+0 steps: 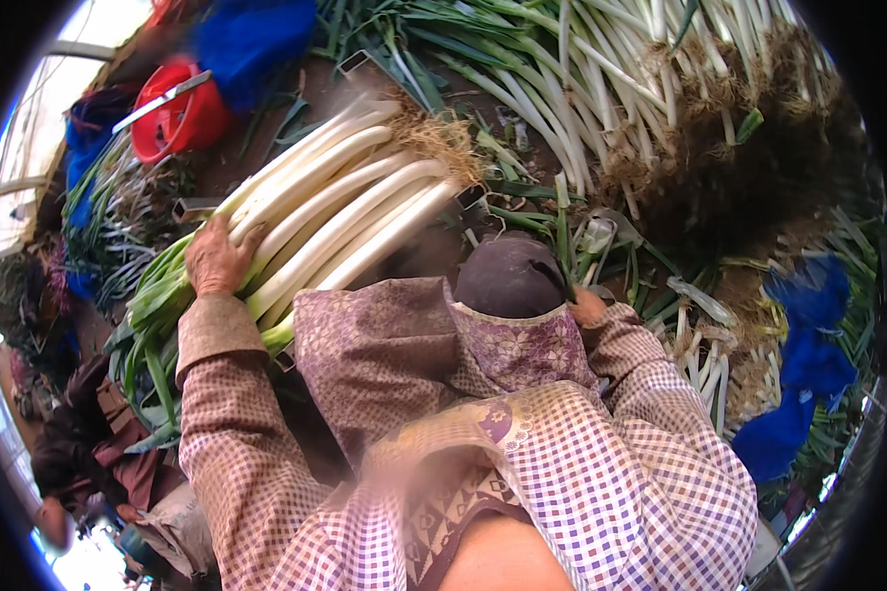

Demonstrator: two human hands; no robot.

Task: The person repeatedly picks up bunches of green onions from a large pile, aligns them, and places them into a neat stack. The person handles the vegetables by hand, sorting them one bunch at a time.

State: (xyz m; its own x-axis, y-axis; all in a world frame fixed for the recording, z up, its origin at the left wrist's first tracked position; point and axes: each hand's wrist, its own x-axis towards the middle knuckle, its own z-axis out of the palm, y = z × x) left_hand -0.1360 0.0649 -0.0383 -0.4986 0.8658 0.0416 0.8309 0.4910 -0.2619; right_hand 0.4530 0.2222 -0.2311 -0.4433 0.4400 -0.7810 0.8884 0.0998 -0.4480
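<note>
Leeks (337, 202) are lying at ten o'clock, roots (434, 138) pointing toward two, between square metal posts (354, 63) that are presumably keeping them bunched. The left hand (219, 261) is resting its fingers (251, 240) over the stalks, seemingly steadying them; the right hand (589, 307), at three o'clock, is showing only partly, so I cannot tell its fingers' state.

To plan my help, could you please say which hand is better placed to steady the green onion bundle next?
Likely the left hand: it rests on the green onion bundle; the right hand is apart, partly hidden.
</note>
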